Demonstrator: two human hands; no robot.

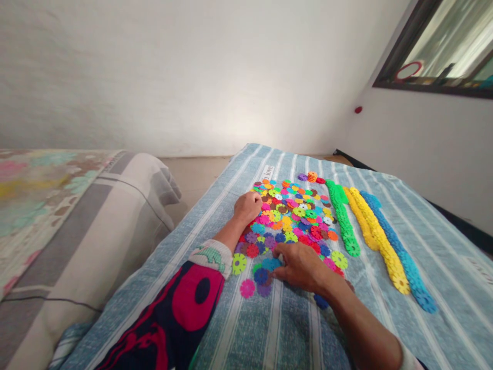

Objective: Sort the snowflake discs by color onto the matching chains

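Note:
A spread of notched, flower-shaped plastic discs (298, 211) in many colours lies on the striped cloth. At its left edge my left hand (247, 206) is closed in a fist, and whatever may be inside is hidden. My right hand (298, 264) hovers low over the near side of the discs, thumb and forefinger apart beside a light-blue disc (271, 264). Just left of those fingertips lie a dark-blue disc (261, 276) and a pink disc (247, 288). A yellow-green disc (239, 263) sits close to my left cuff.
To the right stretch overlapping rows of green discs (341, 218), yellow discs (379, 239) and blue discs (400, 254). Small orange stacks (312, 176) sit at the far end. The blue striped cloth (435, 241) covers the surface. At left stands another covered bed (127, 205); a wall (192, 77) rises behind.

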